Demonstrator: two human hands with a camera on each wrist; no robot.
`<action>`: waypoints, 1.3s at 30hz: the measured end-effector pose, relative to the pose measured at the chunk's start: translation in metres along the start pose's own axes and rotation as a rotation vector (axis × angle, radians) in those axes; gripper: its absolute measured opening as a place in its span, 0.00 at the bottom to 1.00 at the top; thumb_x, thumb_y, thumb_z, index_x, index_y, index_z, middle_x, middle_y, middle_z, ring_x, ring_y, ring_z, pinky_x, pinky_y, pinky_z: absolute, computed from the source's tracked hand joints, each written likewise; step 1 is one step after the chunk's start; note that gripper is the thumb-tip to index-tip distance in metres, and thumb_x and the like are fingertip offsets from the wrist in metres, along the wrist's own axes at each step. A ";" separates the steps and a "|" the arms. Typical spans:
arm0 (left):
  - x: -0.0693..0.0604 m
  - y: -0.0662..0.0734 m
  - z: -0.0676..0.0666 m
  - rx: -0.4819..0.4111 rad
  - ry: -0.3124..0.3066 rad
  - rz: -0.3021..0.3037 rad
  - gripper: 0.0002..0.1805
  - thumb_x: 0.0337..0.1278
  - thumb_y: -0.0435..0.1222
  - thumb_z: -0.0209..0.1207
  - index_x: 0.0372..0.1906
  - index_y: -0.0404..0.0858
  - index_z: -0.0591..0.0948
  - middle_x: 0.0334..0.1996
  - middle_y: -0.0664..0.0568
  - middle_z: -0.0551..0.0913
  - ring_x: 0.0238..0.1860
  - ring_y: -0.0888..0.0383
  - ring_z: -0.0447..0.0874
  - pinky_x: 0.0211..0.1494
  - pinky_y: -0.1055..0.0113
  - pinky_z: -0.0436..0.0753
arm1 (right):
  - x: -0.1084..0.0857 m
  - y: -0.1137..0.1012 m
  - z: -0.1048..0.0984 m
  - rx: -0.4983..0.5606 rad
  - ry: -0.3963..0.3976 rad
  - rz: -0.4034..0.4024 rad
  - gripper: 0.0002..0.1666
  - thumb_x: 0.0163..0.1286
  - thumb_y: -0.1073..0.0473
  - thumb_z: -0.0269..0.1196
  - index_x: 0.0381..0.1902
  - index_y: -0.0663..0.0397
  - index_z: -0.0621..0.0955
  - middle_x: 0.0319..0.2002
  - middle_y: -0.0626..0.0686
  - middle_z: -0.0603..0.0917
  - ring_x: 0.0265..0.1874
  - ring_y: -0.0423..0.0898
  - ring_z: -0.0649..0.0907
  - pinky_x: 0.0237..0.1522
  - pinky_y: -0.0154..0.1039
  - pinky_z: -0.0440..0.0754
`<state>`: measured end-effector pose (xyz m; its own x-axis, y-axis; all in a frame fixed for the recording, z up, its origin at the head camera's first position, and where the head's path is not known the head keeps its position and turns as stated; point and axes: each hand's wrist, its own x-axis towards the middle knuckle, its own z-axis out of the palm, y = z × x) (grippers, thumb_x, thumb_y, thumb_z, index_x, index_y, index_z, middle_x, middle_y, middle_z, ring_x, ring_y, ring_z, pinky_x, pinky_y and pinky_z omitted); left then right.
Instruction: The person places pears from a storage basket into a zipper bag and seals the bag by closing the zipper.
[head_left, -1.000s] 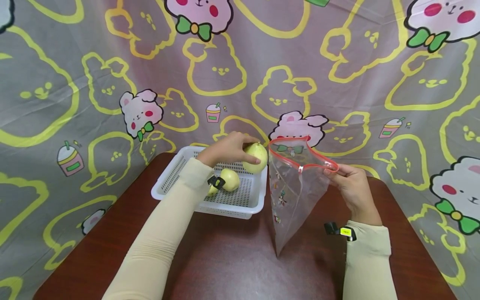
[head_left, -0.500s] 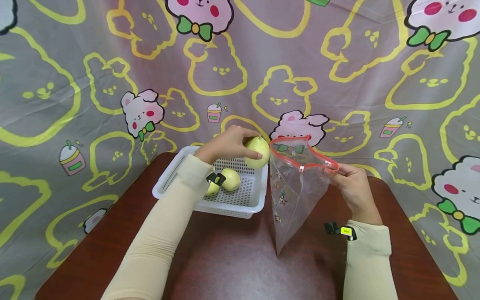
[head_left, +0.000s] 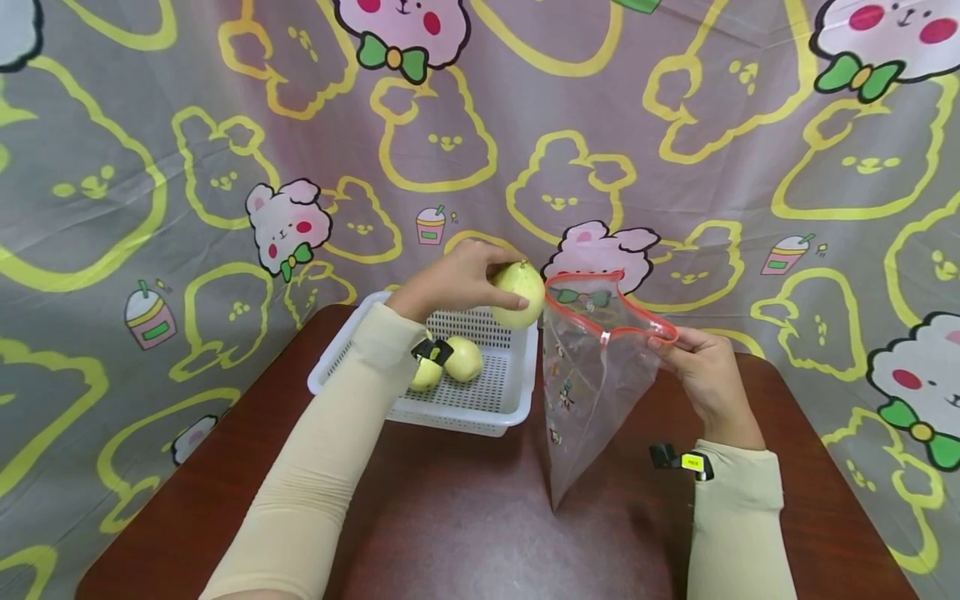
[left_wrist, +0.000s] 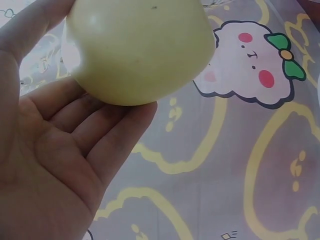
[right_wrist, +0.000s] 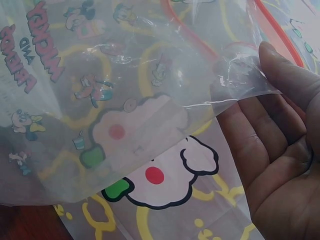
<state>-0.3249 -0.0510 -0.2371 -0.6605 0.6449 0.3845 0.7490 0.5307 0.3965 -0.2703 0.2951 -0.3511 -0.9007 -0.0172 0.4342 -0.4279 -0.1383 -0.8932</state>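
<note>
The left hand (head_left: 468, 275) is gripping a pale yellow pear (head_left: 519, 296) from its left side, thumb and fingers spread around it, probably so that the fruit's right side is staying uncovered beside the clear zip bag (head_left: 581, 392). That pear is sitting in the air over the far right part of a white slotted basket (head_left: 516, 407), right by the bag's red rim (head_left: 576, 321); whether it is touching the rim, I cannot tell. The right hand (head_left: 705, 371) is pinching the rim's right end, seemingly because the limp plastic is needing support for its mouth to be gaping as it is, while the pointed bottom corner is hanging low at the near side. The basket is standing at the far left of the bench (head_left: 465, 533), apparently for being within the left arm's reach. Counting, three pears are showing: one in the left hand and two (head_left: 463, 360) lying in the basket, though the left wrist may be hiding more. One bag and one basket are showing.
</note>
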 end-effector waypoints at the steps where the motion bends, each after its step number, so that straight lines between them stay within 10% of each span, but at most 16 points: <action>1: 0.000 0.001 -0.001 0.002 0.003 0.007 0.31 0.46 0.51 0.72 0.54 0.40 0.82 0.44 0.59 0.83 0.40 0.64 0.77 0.43 0.69 0.77 | 0.000 0.000 0.000 0.004 -0.001 0.002 0.12 0.59 0.71 0.69 0.42 0.67 0.86 0.32 0.49 0.88 0.32 0.40 0.86 0.38 0.32 0.82; 39: 0.022 0.041 -0.015 -0.082 0.084 0.058 0.34 0.46 0.52 0.71 0.58 0.40 0.80 0.46 0.58 0.83 0.41 0.65 0.79 0.43 0.69 0.78 | 0.002 0.002 0.003 0.015 -0.017 0.000 0.10 0.60 0.73 0.68 0.41 0.65 0.87 0.32 0.50 0.88 0.33 0.41 0.87 0.38 0.34 0.83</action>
<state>-0.3097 -0.0237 -0.2001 -0.6204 0.6230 0.4763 0.7820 0.4449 0.4366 -0.2723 0.2914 -0.3514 -0.8993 -0.0345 0.4360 -0.4263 -0.1532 -0.8915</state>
